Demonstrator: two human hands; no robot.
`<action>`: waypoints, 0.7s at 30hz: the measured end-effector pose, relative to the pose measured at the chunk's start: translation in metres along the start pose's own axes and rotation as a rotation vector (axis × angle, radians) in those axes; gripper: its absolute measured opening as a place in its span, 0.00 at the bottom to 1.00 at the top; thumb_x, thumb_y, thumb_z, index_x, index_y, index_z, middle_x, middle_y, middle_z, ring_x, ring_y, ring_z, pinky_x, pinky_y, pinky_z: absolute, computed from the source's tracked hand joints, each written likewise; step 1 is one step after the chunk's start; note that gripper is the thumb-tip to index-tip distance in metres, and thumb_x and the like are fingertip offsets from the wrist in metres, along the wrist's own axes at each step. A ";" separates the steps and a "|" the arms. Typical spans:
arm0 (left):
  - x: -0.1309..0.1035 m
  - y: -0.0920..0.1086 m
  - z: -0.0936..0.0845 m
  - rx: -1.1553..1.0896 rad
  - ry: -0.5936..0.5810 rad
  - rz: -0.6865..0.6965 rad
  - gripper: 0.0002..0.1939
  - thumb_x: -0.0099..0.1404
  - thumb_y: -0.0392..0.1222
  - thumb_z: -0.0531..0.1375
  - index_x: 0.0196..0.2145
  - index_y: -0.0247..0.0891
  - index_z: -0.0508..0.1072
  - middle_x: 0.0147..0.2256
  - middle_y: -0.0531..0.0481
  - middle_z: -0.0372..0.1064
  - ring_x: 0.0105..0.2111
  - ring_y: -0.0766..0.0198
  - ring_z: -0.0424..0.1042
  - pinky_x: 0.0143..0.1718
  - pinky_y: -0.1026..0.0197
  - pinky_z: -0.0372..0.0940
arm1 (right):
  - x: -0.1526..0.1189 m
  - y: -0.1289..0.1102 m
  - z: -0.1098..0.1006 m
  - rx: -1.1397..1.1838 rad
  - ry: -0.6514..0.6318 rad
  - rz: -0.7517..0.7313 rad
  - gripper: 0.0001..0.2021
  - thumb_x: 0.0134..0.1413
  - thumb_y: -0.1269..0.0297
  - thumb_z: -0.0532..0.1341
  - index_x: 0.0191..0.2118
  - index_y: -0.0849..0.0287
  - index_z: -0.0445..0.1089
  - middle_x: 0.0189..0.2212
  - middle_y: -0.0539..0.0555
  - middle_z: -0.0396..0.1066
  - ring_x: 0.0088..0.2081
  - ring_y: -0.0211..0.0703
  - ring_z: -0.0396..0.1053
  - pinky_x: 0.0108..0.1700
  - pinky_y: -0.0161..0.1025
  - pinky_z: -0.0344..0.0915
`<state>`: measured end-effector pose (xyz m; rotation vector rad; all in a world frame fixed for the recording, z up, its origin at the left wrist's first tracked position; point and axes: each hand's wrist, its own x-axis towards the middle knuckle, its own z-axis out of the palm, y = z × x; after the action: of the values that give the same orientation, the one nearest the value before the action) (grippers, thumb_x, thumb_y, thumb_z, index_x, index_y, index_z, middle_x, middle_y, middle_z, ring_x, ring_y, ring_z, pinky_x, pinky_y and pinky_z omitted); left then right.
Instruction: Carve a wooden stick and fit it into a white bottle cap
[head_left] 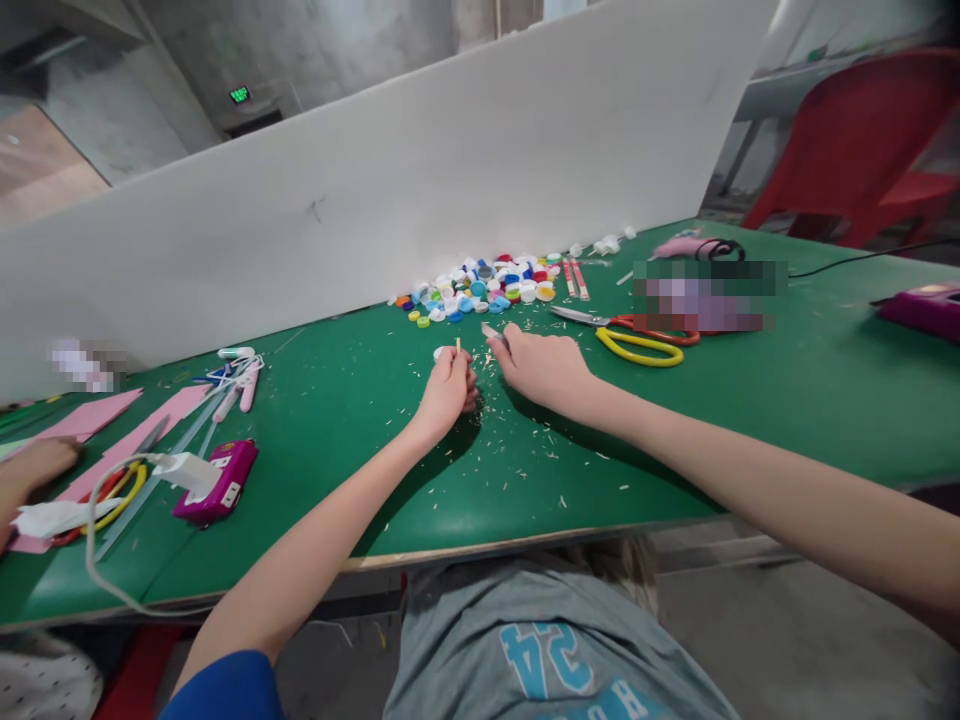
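My left hand is closed around a thin wooden stick, whose pale tip sticks up past the thumb. To its right, my right hand is closed on a small knife; only a short pale end shows beyond the thumb and the rest is hidden in the fist. The two hands are apart, just above the green table. Thin wood shavings are scattered under and around them. A white cap is partly visible behind my left hand.
Beyond the hands lies a pile of coloured bottle caps against a white partition. Scissors with red and yellow handles lie right. A purple power strip with a white cable is left, near another person's hand and pink paper.
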<state>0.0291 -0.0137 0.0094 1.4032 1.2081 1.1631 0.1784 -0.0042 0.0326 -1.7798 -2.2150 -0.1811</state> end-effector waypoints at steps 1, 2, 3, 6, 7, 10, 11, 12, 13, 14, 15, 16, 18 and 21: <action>-0.001 0.001 0.000 -0.073 -0.038 -0.024 0.10 0.73 0.48 0.45 0.35 0.42 0.54 0.22 0.61 0.49 0.16 0.73 0.50 0.19 0.67 0.48 | 0.000 0.000 0.000 0.010 0.002 -0.005 0.27 0.67 0.50 0.37 0.47 0.62 0.65 0.33 0.62 0.76 0.33 0.51 0.74 0.35 0.40 0.56; -0.003 0.001 0.000 -0.129 -0.062 -0.037 0.09 0.73 0.47 0.46 0.35 0.43 0.53 0.22 0.61 0.49 0.16 0.74 0.49 0.18 0.68 0.48 | 0.000 0.001 0.000 0.021 0.003 -0.014 0.27 0.67 0.50 0.37 0.47 0.62 0.65 0.34 0.61 0.76 0.33 0.50 0.74 0.35 0.40 0.56; -0.004 0.002 0.000 -0.157 -0.073 -0.039 0.09 0.73 0.47 0.46 0.35 0.43 0.53 0.22 0.61 0.48 0.16 0.75 0.48 0.18 0.68 0.47 | 0.000 0.001 0.000 0.032 0.005 -0.024 0.27 0.68 0.49 0.37 0.47 0.62 0.65 0.34 0.61 0.76 0.33 0.50 0.74 0.35 0.40 0.56; -0.004 0.000 -0.002 -0.167 -0.060 -0.044 0.09 0.72 0.47 0.48 0.35 0.42 0.54 0.22 0.62 0.45 0.16 0.76 0.45 0.18 0.69 0.44 | -0.001 0.000 -0.001 0.071 0.000 -0.071 0.26 0.68 0.49 0.37 0.47 0.61 0.65 0.35 0.60 0.76 0.33 0.49 0.73 0.33 0.39 0.54; -0.004 -0.001 -0.002 -0.166 -0.056 -0.048 0.10 0.72 0.47 0.48 0.34 0.42 0.54 0.22 0.61 0.44 0.16 0.75 0.44 0.18 0.69 0.44 | -0.002 0.000 -0.001 0.087 -0.010 -0.092 0.25 0.68 0.49 0.37 0.46 0.60 0.65 0.36 0.60 0.76 0.33 0.49 0.73 0.33 0.38 0.53; -0.004 -0.002 -0.001 -0.178 -0.084 -0.067 0.12 0.71 0.49 0.50 0.33 0.41 0.54 0.22 0.61 0.43 0.17 0.75 0.43 0.18 0.69 0.43 | -0.003 -0.002 -0.001 0.119 -0.044 -0.154 0.24 0.68 0.49 0.38 0.45 0.59 0.63 0.37 0.58 0.76 0.32 0.47 0.72 0.30 0.38 0.51; -0.005 -0.001 0.000 -0.186 -0.104 -0.078 0.13 0.71 0.50 0.51 0.32 0.41 0.53 0.22 0.60 0.43 0.17 0.75 0.43 0.19 0.69 0.42 | -0.004 -0.002 -0.001 0.119 -0.054 -0.175 0.23 0.68 0.49 0.38 0.45 0.59 0.63 0.37 0.58 0.76 0.32 0.47 0.72 0.30 0.38 0.50; -0.006 -0.001 0.001 -0.193 -0.124 -0.090 0.14 0.70 0.50 0.51 0.31 0.41 0.52 0.22 0.60 0.43 0.17 0.75 0.42 0.19 0.69 0.42 | -0.004 -0.002 -0.001 0.117 -0.061 -0.198 0.23 0.68 0.49 0.38 0.45 0.59 0.63 0.37 0.58 0.76 0.32 0.46 0.72 0.30 0.38 0.50; -0.006 0.000 0.002 -0.199 -0.138 -0.100 0.14 0.70 0.50 0.50 0.31 0.41 0.52 0.22 0.60 0.43 0.17 0.75 0.42 0.19 0.68 0.42 | -0.004 -0.002 -0.001 0.114 -0.068 -0.223 0.23 0.68 0.50 0.38 0.44 0.59 0.63 0.37 0.58 0.75 0.32 0.46 0.71 0.30 0.38 0.49; -0.007 0.002 0.003 -0.201 -0.144 -0.108 0.13 0.70 0.49 0.50 0.31 0.41 0.51 0.22 0.60 0.43 0.17 0.75 0.42 0.19 0.68 0.42 | -0.004 -0.002 -0.001 0.112 -0.075 -0.249 0.23 0.68 0.50 0.37 0.44 0.59 0.63 0.37 0.58 0.75 0.33 0.46 0.71 0.30 0.38 0.49; -0.008 0.003 0.003 -0.204 -0.146 -0.113 0.12 0.70 0.48 0.50 0.31 0.41 0.52 0.22 0.60 0.43 0.17 0.75 0.42 0.19 0.68 0.41 | -0.004 -0.003 -0.001 0.110 -0.082 -0.272 0.23 0.68 0.50 0.37 0.44 0.59 0.62 0.36 0.58 0.75 0.33 0.46 0.71 0.30 0.38 0.49; -0.009 0.003 0.004 -0.209 -0.146 -0.114 0.11 0.70 0.46 0.49 0.31 0.41 0.52 0.22 0.60 0.43 0.17 0.75 0.42 0.19 0.68 0.41 | -0.004 -0.003 -0.001 0.108 -0.088 -0.287 0.23 0.68 0.50 0.37 0.43 0.59 0.62 0.36 0.58 0.75 0.33 0.46 0.71 0.30 0.38 0.49; -0.010 0.004 0.004 -0.224 -0.151 -0.113 0.11 0.70 0.45 0.49 0.31 0.41 0.51 0.21 0.60 0.42 0.16 0.75 0.42 0.19 0.67 0.41 | -0.004 -0.003 -0.001 0.101 -0.093 -0.295 0.23 0.69 0.50 0.37 0.43 0.59 0.62 0.36 0.58 0.75 0.33 0.46 0.71 0.29 0.38 0.49; -0.011 0.005 0.004 -0.235 -0.151 -0.111 0.12 0.70 0.46 0.48 0.31 0.42 0.49 0.21 0.61 0.42 0.16 0.75 0.42 0.19 0.68 0.40 | -0.004 -0.002 0.000 0.083 -0.096 -0.288 0.23 0.69 0.50 0.37 0.43 0.59 0.62 0.37 0.57 0.75 0.33 0.46 0.71 0.29 0.38 0.48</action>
<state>0.0329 -0.0251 0.0123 1.2092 0.9963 1.0644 0.1771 -0.0082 0.0317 -1.4487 -2.5015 -0.0635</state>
